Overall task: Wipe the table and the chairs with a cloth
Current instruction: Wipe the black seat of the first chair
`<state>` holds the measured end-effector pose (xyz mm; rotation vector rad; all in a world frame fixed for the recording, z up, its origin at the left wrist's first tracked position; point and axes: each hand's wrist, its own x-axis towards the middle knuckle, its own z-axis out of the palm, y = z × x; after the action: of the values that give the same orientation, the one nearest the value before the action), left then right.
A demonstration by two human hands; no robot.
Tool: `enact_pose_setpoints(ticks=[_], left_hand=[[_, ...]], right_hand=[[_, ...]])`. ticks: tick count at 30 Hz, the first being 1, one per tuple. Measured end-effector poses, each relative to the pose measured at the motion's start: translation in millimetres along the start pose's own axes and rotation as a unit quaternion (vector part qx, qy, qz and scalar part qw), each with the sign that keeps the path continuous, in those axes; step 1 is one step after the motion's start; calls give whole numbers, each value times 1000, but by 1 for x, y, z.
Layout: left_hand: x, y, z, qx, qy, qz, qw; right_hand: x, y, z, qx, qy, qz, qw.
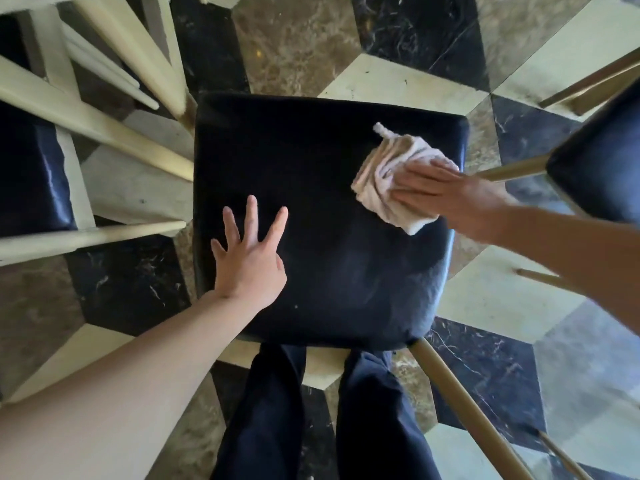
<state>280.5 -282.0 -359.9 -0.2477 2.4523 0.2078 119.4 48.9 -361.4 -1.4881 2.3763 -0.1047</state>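
A chair with a dark padded seat point(322, 161) fills the middle of the view, seen from straight above. A crumpled whitish cloth point(388, 168) lies on the seat's right side. My right hand point(450, 195) presses flat on the cloth with straight fingers, near the seat's right edge. My left hand point(249, 258) is spread with fingers apart over the seat's left part; whether it touches the seat I cannot tell.
A cream-framed chair with a dark cushion point(31, 168) stands close on the left, its legs point(104, 133) nearly touching the seat. Another dark chair seat point(602, 168) is at the right edge. My dark-trousered legs point(277, 410) stand on the patterned marble floor point(381, 84).
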Motion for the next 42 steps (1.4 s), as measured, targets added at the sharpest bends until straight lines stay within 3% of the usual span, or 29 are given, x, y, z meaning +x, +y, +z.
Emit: enact_pose_setpoints(ticks=[2,3,6,9,11,15,25,31,36,38,42], left_hand=[[-6,14,6,9,4,41,999],[-10,23,10,7,7,60,998],[-14,47,18,-4,-4,89,996],[-10,67,22,16,-31,96,995],[-6,76,25,11,-38,86,996],[-8,77,28,16,-19,78,997],[-12,90,33,31,16,63,997],[-11,90,31,34,1,57,998],[-14,99,25,-1,-3,46,999],[-14,103,23,-17,-3,48,999],[-13,107,23,4,-28,40,999]], right_hand=[[-8,-34,20,77,35,103,991],[-17,-53,29,89,38,111,989],[-52,-89,55,25,10,-68,997],[-91,-104,79,3,-68,-253,965],[-101,-104,88,-7,-82,-318,945],[-81,-75,85,-4,-49,-368,929],[-86,26,39,-50,-6,-159,986],[-55,42,40,62,87,61,992],[-45,-25,62,239,172,308,905],[-68,-60,78,260,171,322,894],[-119,-132,106,293,151,252,910]])
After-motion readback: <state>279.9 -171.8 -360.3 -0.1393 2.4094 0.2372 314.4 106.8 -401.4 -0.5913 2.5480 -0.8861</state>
